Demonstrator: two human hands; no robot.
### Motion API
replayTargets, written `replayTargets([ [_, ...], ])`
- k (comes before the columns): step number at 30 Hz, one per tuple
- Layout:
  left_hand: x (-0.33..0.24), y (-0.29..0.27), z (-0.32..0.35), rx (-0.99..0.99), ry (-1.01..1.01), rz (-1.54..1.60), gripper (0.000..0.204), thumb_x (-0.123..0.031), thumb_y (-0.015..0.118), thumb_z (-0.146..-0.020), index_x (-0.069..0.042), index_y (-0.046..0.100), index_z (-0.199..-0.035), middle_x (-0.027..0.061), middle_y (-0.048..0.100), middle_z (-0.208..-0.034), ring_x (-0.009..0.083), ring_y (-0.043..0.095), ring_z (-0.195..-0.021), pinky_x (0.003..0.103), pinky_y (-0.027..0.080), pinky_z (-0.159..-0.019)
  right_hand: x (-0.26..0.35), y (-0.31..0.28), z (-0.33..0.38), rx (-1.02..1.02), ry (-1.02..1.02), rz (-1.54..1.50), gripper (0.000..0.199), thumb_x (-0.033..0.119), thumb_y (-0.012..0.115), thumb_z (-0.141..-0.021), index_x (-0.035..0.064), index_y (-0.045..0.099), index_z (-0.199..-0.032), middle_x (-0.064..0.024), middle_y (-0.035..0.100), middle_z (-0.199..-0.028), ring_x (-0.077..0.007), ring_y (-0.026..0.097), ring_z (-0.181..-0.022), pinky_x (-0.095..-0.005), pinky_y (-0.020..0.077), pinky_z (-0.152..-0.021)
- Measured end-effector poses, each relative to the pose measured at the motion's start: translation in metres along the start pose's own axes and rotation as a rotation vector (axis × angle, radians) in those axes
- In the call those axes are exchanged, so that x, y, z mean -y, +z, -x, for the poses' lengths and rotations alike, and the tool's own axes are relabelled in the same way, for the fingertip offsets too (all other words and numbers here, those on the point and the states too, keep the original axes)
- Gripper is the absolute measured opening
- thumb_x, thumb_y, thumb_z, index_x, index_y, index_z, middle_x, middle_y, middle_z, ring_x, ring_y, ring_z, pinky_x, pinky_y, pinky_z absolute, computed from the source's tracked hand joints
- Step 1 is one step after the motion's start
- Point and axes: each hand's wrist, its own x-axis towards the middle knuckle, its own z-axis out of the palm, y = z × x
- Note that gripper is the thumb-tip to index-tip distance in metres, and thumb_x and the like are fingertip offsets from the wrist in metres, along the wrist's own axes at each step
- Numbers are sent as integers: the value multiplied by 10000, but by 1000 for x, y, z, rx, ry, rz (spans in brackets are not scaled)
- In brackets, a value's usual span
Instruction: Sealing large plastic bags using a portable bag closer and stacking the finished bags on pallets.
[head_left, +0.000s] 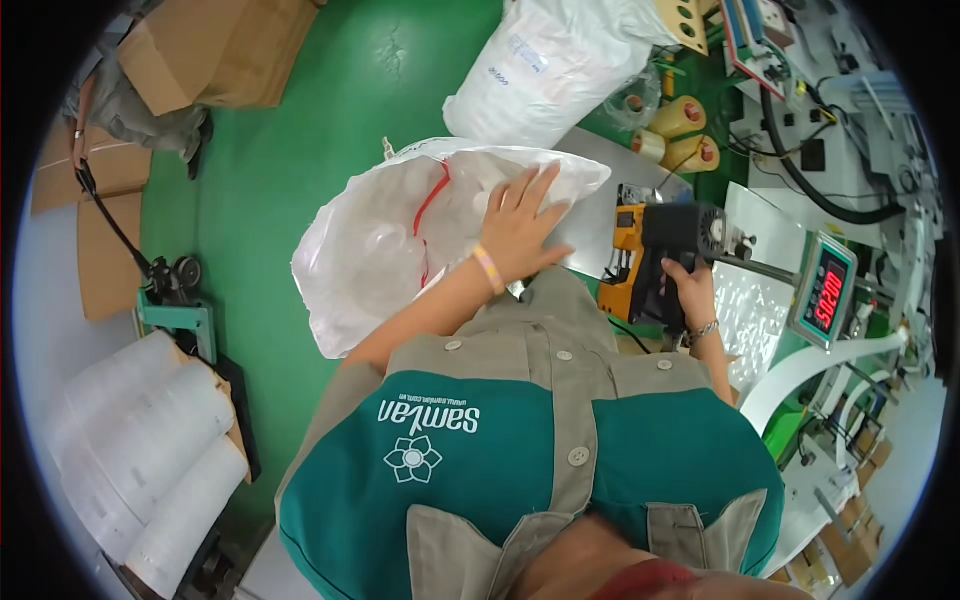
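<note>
Left hand (522, 225) mid-frame, fingers spread over white bag (360, 240); right hand (690, 295), centre right, grips yellow-black tool (660, 238), fingers partly hidden.

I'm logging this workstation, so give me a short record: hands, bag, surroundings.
Left hand: spread over the white bag
Right hand: gripping the yellow-and-black handheld machine
White bag: red strip running across it
Beyond: second white bag, tape rolls
Far right: display with red digits
Far left: another person
</note>
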Motion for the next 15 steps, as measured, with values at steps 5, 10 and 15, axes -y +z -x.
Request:
replayTargets([
  [5,-11,22,-22,-82,-35,-218,904,-392,718,-521,-74,276,-1242,128,463,-1127,277,400,-1100,478,182,-972,17,-5,13,65,4,-133,233,118,629,-710,-2,483,-846,-58,533,-631,-128,510,-474,-239,428,-424],
  [10,3,67,-14,116,-171,-390,687,-248,669,-592,-65,354,-1174,84,565,-891,233,536,-852,444,283,-915,38,-2,-6,139,-66,-149,238,145,617,-721,12,491,-874,-48,530,-642,-123,516,-495,-232,436,-459],
  [15,-6,80,-17,200,-282,-300,271,-242,592,-666,-104,544,-894,75,595,-886,246,577,-801,410,364,-774,48,13,-39,212,-121,-112,249,148,610,-720,3,488,-882,-57,534,-656,-131,521,-504,-235,442,-473],
])
